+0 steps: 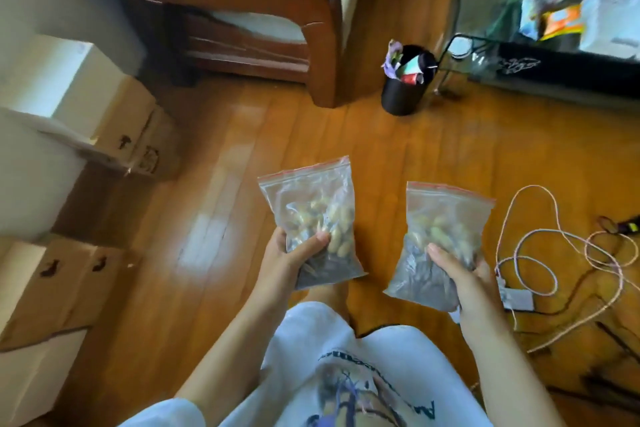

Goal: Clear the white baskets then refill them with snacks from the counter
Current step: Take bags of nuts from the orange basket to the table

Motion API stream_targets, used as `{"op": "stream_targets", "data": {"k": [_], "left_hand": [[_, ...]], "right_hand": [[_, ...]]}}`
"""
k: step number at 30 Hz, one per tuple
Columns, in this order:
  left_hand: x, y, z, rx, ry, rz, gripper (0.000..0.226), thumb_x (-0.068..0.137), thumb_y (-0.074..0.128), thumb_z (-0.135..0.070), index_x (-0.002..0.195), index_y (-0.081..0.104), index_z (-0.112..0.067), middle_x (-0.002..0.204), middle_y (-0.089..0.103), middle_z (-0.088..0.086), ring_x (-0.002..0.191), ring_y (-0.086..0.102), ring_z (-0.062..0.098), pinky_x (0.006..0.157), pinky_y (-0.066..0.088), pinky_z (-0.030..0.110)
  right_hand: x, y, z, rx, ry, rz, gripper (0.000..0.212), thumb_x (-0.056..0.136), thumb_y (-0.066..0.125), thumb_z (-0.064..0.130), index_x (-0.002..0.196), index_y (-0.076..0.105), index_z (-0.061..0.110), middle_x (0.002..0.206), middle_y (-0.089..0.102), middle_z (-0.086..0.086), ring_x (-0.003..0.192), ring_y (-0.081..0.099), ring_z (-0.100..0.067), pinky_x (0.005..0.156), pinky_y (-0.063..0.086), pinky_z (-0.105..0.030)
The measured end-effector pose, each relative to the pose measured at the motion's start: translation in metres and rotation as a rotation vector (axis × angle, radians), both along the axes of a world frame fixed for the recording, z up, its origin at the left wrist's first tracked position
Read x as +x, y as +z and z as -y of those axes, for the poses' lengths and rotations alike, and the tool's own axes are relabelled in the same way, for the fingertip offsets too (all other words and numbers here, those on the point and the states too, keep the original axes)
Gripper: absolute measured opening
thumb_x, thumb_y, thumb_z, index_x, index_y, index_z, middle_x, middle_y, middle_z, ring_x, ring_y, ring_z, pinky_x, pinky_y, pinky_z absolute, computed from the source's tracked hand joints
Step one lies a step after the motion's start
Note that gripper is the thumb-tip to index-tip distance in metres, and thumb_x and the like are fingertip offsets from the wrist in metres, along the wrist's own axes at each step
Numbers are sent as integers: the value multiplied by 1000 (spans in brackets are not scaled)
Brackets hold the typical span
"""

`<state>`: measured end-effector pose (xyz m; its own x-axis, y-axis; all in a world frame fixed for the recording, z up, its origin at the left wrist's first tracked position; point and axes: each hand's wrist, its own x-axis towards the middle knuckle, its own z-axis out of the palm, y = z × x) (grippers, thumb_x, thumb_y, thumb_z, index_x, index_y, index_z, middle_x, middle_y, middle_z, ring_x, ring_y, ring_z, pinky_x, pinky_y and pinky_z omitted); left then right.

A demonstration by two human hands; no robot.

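Fingers [320,238] of the left hand [291,255] curl round one snack bag [311,215]; the right hand [465,276] grips a second bag [441,236] the same way — both upright, side by side, apart, above the wooden floor [311,135]. Cables [554,253] lie right; a black bin [403,87] stands ahead.

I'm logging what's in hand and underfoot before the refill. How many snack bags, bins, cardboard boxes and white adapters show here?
Zip snack bags: 2, one gripped in the left hand at, one in the right hand at
Black bin: 1
Cardboard boxes: 2, at and
White adapter: 1
Total: 6
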<state>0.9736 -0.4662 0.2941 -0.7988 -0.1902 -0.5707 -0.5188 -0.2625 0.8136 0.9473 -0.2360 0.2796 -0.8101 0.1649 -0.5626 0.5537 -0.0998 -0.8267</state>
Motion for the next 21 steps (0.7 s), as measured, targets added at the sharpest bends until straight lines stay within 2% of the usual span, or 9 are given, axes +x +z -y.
{"op": "stream_targets", "data": {"k": [3, 6, 10, 15, 17, 19, 21], "left_hand": [[-46, -6, -17, 14, -75, -12, 28, 66, 76, -23, 82, 54, -25, 66, 72, -9, 58, 70, 7, 45, 49, 17], [-102, -9, -35, 33, -160, -33, 22, 68, 73, -25, 88, 63, -28, 78, 75, -4, 66, 72, 11, 49, 52, 19], [-189, 0, -60, 46, -261, -62, 43, 62, 76, -32, 101, 62, -24, 88, 76, -1, 76, 73, 16, 55, 54, 21], [-283, 12, -90, 34, -413, -94, 32, 69, 71, -27, 99, 62, -25, 87, 75, -3, 75, 73, 14, 56, 52, 18], [-312, 16, -104, 35, -473, -102, 35, 70, 70, -26, 103, 61, -21, 88, 75, -2, 77, 73, 15, 57, 53, 18], [-337, 17, -119, 45, -522, -100, 36, 71, 69, -25, 106, 60, -20, 89, 75, -2, 78, 73, 15, 58, 53, 18], [-357, 15, -133, 57, -553, -90, 36, 71, 69, -24, 106, 60, -20, 89, 75, -1, 78, 73, 16, 57, 53, 19]], "right_hand": [[-25, 1, -20, 15, -110, 24, 34, 74, 73, 22, 104, 60, 33, 109, 67, 6, 106, 61, -18, 96, 47, -42], [-64, 4, -38, 25, -201, 9, 38, 75, 73, 24, 109, 59, 33, 113, 66, 4, 110, 60, -21, 99, 45, -46], [-131, 13, -60, 31, -304, -25, 32, 75, 73, 18, 101, 61, 33, 110, 68, 4, 106, 62, -17, 96, 48, -41], [-196, 20, -83, 51, -414, -71, 37, 74, 74, 16, 107, 61, 28, 106, 69, 4, 98, 65, -12, 81, 52, -28], [-213, 19, -92, 62, -461, -102, 43, 74, 74, 13, 113, 60, 24, 104, 69, 6, 93, 67, -5, 72, 54, -17], [-226, 17, -105, 89, -519, -108, 44, 74, 74, 11, 113, 59, 23, 100, 68, 10, 85, 66, 4, 62, 50, -6], [-236, 13, -116, 100, -569, -94, 41, 73, 75, 12, 110, 60, 22, 97, 68, 10, 81, 66, 5, 59, 48, -6]]}}
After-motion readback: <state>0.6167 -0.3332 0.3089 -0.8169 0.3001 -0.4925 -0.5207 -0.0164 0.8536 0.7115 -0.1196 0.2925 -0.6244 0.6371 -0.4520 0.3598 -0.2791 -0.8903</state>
